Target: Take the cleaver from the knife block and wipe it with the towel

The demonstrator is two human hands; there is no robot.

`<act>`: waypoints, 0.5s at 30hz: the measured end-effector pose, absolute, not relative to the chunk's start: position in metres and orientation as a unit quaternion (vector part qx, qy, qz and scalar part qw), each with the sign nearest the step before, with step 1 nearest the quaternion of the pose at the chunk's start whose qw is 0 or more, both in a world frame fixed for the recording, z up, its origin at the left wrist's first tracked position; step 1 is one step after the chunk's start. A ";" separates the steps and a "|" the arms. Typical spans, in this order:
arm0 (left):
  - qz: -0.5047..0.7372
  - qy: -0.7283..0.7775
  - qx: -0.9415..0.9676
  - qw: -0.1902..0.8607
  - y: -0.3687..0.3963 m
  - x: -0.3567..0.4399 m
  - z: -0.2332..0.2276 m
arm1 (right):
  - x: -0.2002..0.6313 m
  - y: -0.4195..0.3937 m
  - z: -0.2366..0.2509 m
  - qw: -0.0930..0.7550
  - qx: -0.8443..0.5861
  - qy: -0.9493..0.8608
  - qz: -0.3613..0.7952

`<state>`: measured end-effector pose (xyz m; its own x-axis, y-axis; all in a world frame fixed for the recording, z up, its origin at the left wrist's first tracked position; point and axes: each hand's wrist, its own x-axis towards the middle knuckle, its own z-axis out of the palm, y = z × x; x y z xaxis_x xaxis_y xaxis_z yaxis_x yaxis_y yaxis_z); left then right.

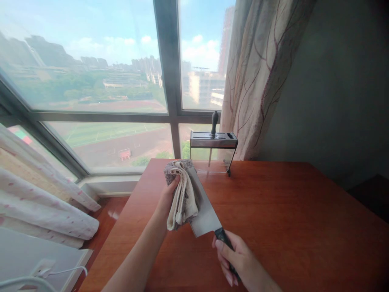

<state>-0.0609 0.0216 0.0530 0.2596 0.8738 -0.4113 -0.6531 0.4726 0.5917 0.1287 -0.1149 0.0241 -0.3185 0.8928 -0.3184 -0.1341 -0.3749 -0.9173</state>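
Observation:
My right hand [232, 255] is wrapped round the black handle of a cleaver [205, 217], whose broad steel blade points up and to the left above the table. A folded grey and cream cloth [182, 198] is gripped in my left hand [172, 190], the thumb pressing on its near side. The cloth lies against the blade and covers much of its left part and upper end. Most of my left fingers are hidden behind the cloth.
A knife block [214, 140] with clear sides and a dark-handled tool in its top stands at the far edge of the reddish wooden table [273, 211]. Behind are windows and a patterned curtain [255, 73]. A white cable [68, 269] runs at lower left.

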 end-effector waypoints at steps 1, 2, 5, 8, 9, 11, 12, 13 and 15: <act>0.487 0.365 0.150 0.779 0.022 -0.062 0.052 | 0.131 -0.116 0.023 0.366 -0.446 -0.417 0.702; 0.485 0.367 0.150 0.779 0.022 -0.062 0.052 | 0.134 -0.117 0.022 0.367 -0.439 -0.415 0.707; 0.490 0.355 0.153 0.782 0.022 -0.058 0.050 | 0.137 -0.117 0.024 0.378 -0.429 -0.416 0.707; 0.494 0.340 0.152 0.786 0.021 -0.052 0.049 | 0.137 -0.112 0.030 0.386 -0.435 -0.410 0.703; 0.494 0.336 0.152 0.787 0.021 -0.050 0.049 | 0.137 -0.111 0.031 0.387 -0.437 -0.407 0.703; 0.492 0.336 0.150 0.789 0.019 -0.047 0.048 | 0.137 -0.107 0.035 0.391 -0.437 -0.404 0.702; 0.490 0.339 0.148 0.789 0.018 -0.045 0.048 | 0.137 -0.105 0.036 0.394 -0.435 -0.404 0.702; 0.487 0.344 0.145 0.790 0.017 -0.044 0.047 | 0.138 -0.103 0.038 0.396 -0.434 -0.405 0.700; 0.482 0.347 0.141 0.792 0.015 -0.041 0.047 | 0.139 -0.099 0.041 0.401 -0.435 -0.405 0.697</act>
<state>-0.0411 0.0147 0.0470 0.2943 0.8616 -0.4135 -0.6660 0.4952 0.5579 0.1386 -0.0992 0.0414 -0.2987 0.9116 -0.2823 -0.2070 -0.3507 -0.9133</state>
